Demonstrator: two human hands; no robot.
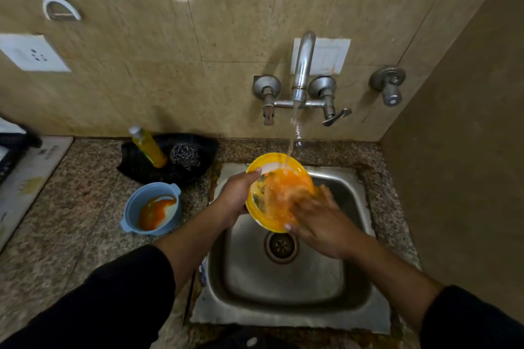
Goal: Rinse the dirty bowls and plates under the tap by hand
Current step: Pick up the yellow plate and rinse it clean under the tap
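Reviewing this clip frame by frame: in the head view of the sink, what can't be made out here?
- Right hand: its fingers are motion-blurred inside the yellow bowl, so the rubbing contact is unclear.
- Bowl's inner bottom: hidden by that hand and orange water.
- Left hand: fingers under the bowl are hidden by it.
- Bottle label: too small and blurred to read.
- Blue bowl: how thick the orange residue is can't be told.
- Objects at the left edge: cut off.
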